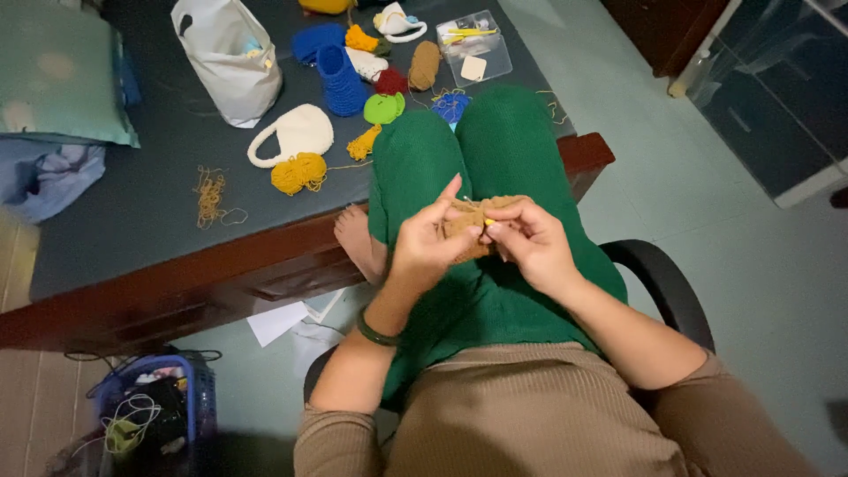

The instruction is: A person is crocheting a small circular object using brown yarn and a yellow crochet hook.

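While the legs are being rested up on the tabletop (pixel 132 230), a small brown knitted piece (pixel 468 225) is being held over the lap, pinched by the closed fingers of the left hand (pixel 428 247) and right hand (pixel 530 243), so it is being kept close for stitching.

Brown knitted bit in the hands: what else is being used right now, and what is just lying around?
In use:
left hand
right hand
brown crochet piece
yellow-tipped hook

Lying about:
white bag
cream purse
yellow yarn
blue crochet piece
clear plastic box
blue basket
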